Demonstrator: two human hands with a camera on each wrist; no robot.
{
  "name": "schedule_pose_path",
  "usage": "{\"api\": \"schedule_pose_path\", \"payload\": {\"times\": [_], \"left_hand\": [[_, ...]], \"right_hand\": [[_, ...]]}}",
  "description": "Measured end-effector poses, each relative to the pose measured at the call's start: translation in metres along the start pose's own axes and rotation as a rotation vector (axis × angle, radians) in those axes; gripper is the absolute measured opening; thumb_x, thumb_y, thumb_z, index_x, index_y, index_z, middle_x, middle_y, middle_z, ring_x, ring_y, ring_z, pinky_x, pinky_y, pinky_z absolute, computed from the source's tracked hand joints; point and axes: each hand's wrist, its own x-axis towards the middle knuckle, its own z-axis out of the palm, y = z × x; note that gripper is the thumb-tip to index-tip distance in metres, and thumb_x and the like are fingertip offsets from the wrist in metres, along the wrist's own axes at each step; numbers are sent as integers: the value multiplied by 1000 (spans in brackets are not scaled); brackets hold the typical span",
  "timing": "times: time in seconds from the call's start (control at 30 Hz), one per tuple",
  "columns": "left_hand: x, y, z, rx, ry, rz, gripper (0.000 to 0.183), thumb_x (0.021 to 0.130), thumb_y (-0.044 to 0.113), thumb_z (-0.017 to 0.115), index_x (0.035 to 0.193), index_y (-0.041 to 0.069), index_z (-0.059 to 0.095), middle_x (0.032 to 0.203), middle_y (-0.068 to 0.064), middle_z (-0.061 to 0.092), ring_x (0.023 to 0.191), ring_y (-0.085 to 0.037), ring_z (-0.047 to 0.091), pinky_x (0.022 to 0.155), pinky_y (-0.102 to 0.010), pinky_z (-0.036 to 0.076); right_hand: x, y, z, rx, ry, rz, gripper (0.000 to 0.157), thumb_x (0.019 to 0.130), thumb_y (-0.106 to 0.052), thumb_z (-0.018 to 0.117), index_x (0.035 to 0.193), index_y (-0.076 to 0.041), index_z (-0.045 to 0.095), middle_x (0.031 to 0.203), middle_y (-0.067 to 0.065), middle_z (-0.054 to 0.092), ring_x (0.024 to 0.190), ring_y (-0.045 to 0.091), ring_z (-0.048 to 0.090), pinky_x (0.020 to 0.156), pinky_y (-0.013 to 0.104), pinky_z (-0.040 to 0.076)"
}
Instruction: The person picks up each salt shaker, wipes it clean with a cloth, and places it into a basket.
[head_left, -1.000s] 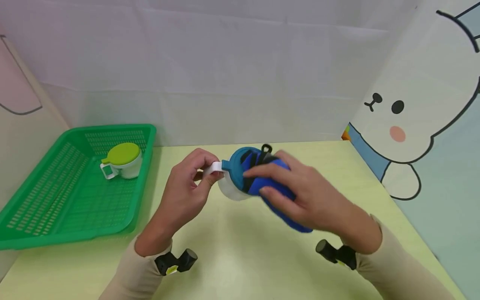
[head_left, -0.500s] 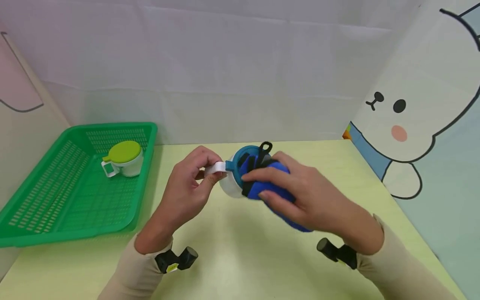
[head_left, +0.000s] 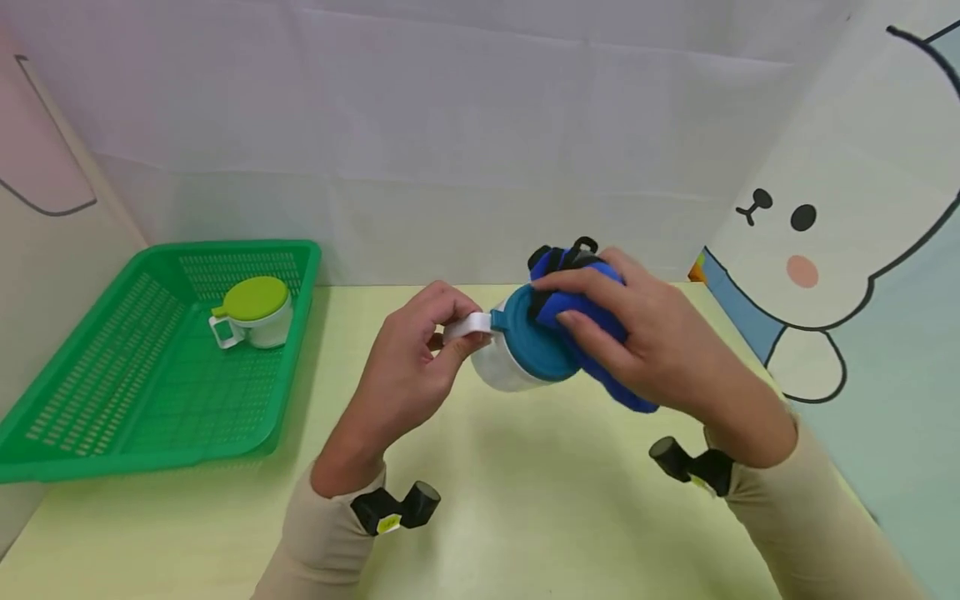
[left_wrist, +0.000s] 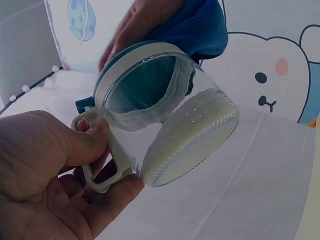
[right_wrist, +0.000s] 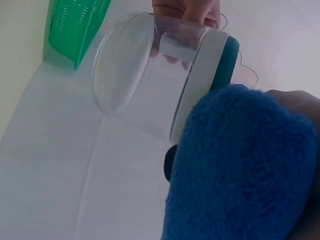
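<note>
A clear glass jar [left_wrist: 170, 115] with a blue lid [head_left: 538, 337] and a white handle [head_left: 468, 325] is held tilted above the table. My left hand [head_left: 416, 358] grips it by the handle, thumb and fingers wrapped around the loop in the left wrist view. In my right hand [head_left: 645, 333] is a blue cloth [head_left: 600, 325] with black stripes and a black hanging loop, bunched under the fingers. The cloth touches the lid's far right edge. In the right wrist view the fuzzy cloth [right_wrist: 240, 165] covers part of the lid and most of the right hand.
At the left of the table [head_left: 480, 517] stands a green plastic basket [head_left: 273, 400]. Inside it is a similar jar with a lime-green lid [head_left: 255, 298] and white handle. A white curtain [head_left: 480, 150] hangs behind, and a cartoon-printed panel [head_left: 862, 333] borders the right side.
Both hands have shifted right with the jar. The cloth has slid from the top of the lid toward its far right edge, uncovering most of the lid.
</note>
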Motion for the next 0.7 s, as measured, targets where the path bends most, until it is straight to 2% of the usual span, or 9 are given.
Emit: {"api": "schedule_pose_path", "payload": {"times": [0.17,0.33,0.4,0.57,0.7], "left_hand": [[-1,-2,-1,7,-13,6,13,93,-1,75,95,10,68,97,4,62,87,-13,56,66,-33,52],[0,-1,-3,30,-9,-26,10,93,1,75,97,9,69,98,3,62,87,-15,56,66,-33,51],[-1,-1,-3,33,-8,-37,10,94,2,75,97,8,69,98,3,61,87,-15,56,66,-32,50],[-1,-3,-6,39,-13,-31,10,93,1,75,96,9,69,97,3,62,87,-14,57,67,-32,52],[-4,-4,-10,45,-4,-55,10,93,1,75,96,8,69,98,2,61,88,-16,56,66,-33,51]], "right_hand": [[-5,-9,6,53,-60,-71,32,107,-34,58,138,-28,62,109,5,55,81,15,60,64,31,55],[1,9,6,45,-38,23,35,104,-24,62,139,-27,61,107,5,56,89,18,57,69,37,54],[1,10,8,48,-27,20,34,105,-25,62,139,-26,61,107,5,56,88,18,58,69,37,55],[-4,-3,12,138,-90,-47,33,106,-29,59,139,-28,61,113,4,56,90,15,61,71,34,57],[0,9,14,94,-68,35,37,103,-19,64,139,-25,61,109,4,56,91,18,58,72,38,55]]}}
